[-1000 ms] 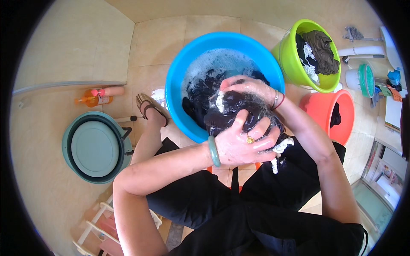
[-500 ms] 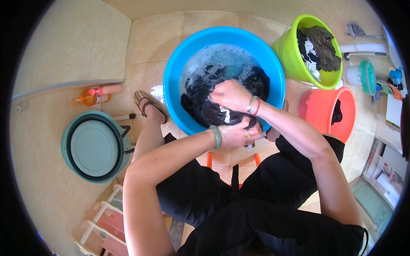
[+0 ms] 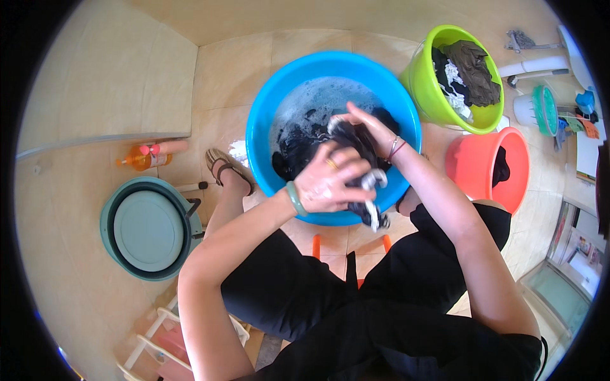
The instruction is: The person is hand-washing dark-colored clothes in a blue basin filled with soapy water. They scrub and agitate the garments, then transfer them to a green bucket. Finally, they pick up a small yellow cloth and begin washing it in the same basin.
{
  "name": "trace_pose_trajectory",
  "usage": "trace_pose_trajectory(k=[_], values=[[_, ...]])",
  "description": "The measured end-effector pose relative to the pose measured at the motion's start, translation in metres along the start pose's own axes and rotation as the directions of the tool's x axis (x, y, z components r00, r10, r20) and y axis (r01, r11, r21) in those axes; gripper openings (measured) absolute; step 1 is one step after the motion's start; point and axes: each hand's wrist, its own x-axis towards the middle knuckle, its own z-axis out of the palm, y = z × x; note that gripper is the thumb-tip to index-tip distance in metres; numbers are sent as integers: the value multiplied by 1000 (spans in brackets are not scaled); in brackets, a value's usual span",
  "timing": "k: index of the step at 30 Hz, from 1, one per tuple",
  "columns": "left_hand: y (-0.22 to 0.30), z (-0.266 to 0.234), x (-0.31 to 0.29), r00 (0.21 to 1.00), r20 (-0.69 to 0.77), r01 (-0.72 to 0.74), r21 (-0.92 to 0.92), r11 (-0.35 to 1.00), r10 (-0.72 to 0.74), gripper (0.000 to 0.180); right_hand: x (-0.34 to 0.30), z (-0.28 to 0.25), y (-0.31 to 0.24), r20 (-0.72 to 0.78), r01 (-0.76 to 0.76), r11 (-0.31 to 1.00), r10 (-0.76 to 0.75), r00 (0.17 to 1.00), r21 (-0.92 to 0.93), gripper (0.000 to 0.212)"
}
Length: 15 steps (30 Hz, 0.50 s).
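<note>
Over the blue basin (image 3: 337,62): a wet black cloth with white trim (image 3: 356,138), lifted between two hands; its lower end hangs across the near rim, and whether it touches that rim is unclear.
Left hand (image 3: 330,181): fingers spread and curled down over the cloth, gripping its near part; a gold ring (image 3: 332,164) on one finger, a green bangle (image 3: 295,198) at the wrist.
Right hand (image 3: 379,133): on the far right side of the same cloth, fingers stretched out and palm side toward the fabric; how firmly it grips is not possible to judge. Thin bands (image 3: 396,147) circle the wrist.
Inside the basin: pale foam (image 3: 308,96) along the far wall, with soaked dark laundry (image 3: 293,152) toward the left and near walls.
Beyond the basin's far right rim: a lime green bucket (image 3: 414,82), tilted in view, holding a brown garment (image 3: 475,73) along with black and white pieces.
Right of the basin: a coral bucket (image 3: 466,164) just below the lime one, with a black item (image 3: 501,168) inside.
Floor's left side: a grey-green tub (image 3: 149,232), well apart from the basin's left rim; above it in view, an orange bottle (image 3: 141,159) near the wall's foot.
Between basin and tub: a foot in a strapped sandal (image 3: 219,164), near the basin's left rim.
Below the near rim: orange stool legs (image 3: 316,246), between the knees.
</note>
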Motion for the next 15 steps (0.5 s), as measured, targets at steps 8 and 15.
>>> trace_pose_trajectory(k=[8,15], values=[[-49,-24,30,136,-208,177,-957,230,-969,34,-8,-26,26,-21,72,927,-69,997,368,80],[-51,-33,16,116,298,-228,-921,-317,-948,32,11,-85,74,-279,86,980,-135,951,-182,64]])
